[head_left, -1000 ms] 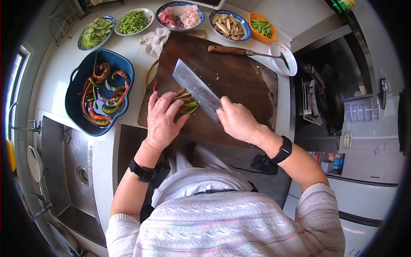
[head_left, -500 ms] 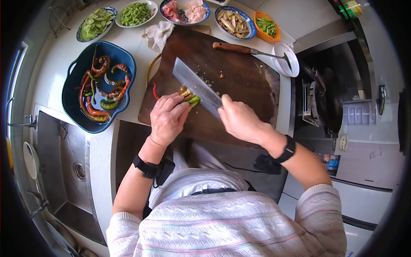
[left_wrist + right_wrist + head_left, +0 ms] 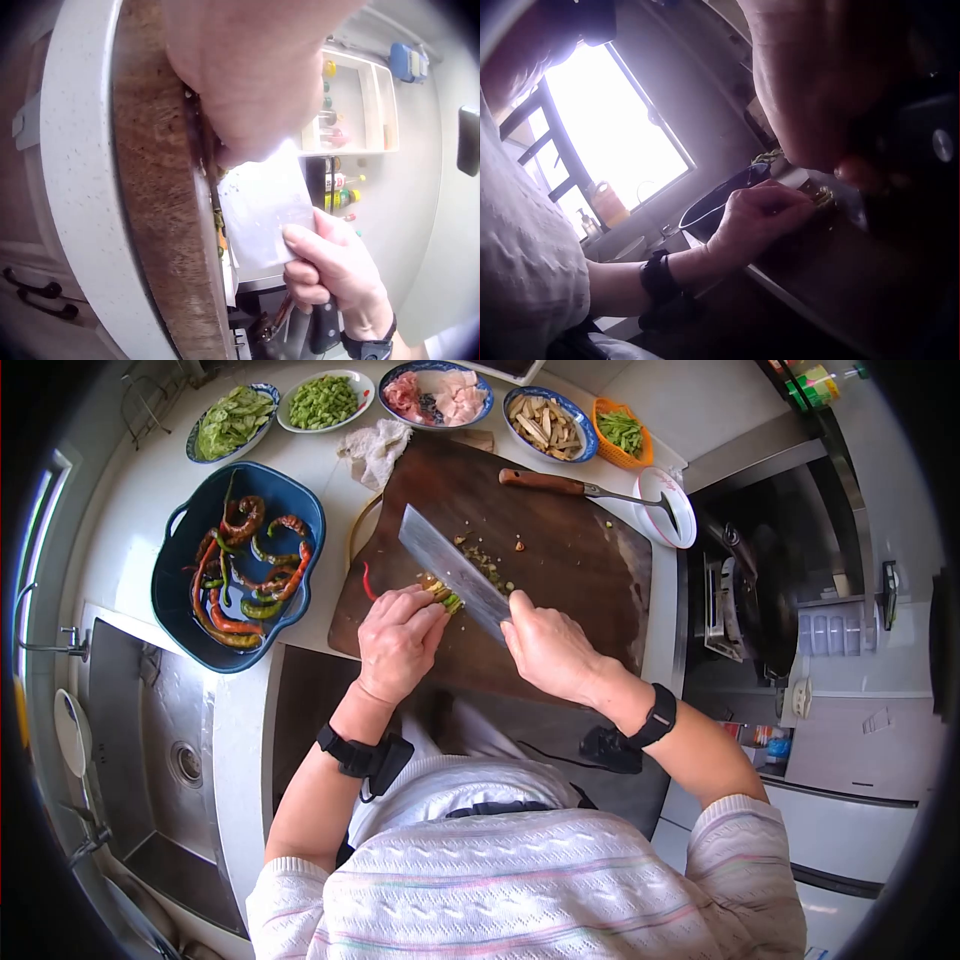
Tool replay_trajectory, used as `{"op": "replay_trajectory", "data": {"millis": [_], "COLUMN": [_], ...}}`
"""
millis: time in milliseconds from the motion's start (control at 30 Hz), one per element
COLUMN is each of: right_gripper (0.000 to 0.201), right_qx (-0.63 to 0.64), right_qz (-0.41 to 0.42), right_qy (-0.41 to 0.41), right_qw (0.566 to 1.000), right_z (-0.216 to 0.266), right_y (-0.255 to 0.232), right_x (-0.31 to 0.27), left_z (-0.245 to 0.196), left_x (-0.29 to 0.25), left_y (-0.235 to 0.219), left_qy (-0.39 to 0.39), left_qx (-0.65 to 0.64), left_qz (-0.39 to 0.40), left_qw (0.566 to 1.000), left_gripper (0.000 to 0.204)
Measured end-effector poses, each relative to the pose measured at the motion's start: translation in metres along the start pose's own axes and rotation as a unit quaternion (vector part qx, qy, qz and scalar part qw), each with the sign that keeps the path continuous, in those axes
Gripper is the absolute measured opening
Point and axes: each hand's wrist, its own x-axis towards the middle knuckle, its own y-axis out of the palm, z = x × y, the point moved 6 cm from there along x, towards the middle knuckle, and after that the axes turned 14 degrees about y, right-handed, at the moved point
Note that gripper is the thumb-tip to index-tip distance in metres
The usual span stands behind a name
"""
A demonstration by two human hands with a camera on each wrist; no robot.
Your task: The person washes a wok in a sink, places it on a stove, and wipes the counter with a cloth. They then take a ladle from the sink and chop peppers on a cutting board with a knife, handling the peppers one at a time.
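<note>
My left hand (image 3: 397, 642) holds a small bunch of green and brownish chili peppers (image 3: 443, 596) against the dark wooden cutting board (image 3: 590, 580), fingers drawn together. In my right hand (image 3: 552, 645) is a cleaver (image 3: 452, 570), its broad blade standing slantwise right at the cut ends of the bunch. The left wrist view shows fingers curled round the black handle (image 3: 324, 324), with the thumb on the blade. Chopped pepper bits (image 3: 485, 560) lie beyond the blade. A red chili tip (image 3: 368, 580) pokes out past the left fingers.
Left of the board, a blue basin (image 3: 165, 585) holds whole red and green chilies, near the sink (image 3: 150, 730). Plates of cut vegetables and meat line the back. A wooden-handled spatula (image 3: 545, 482) reaches into a white bowl (image 3: 645, 525). A wok (image 3: 770, 600) sits right.
The left hand's spread fingers have closed together round the bunch. More chopped bits have gathered beyond the blade. The cleaver stays in the right hand at nearly the same spot.
</note>
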Motion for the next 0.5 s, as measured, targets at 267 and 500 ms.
{"op": "replay_trajectory", "data": {"millis": [267,500], "right_gripper": [0.019,0.019], "right_qx": [-0.014,0.026], "right_qz": [0.021,0.002], "right_qy": [0.004,-0.007], "right_qw": [1.000,1.000], "right_z": [-0.001,0.001], "right_y": [-0.012,-0.008], "right_x": [-0.011,-0.004], "left_z": [-0.001,-0.001], "left_x": [0.002,0.003], "left_y": [0.000,-0.001], "left_qy": [0.007,0.011], "left_qx": [0.007,0.007], "left_qz": [0.001,-0.004], "left_qw": [1.000,1.000], "left_gripper": [0.012,0.012]}}
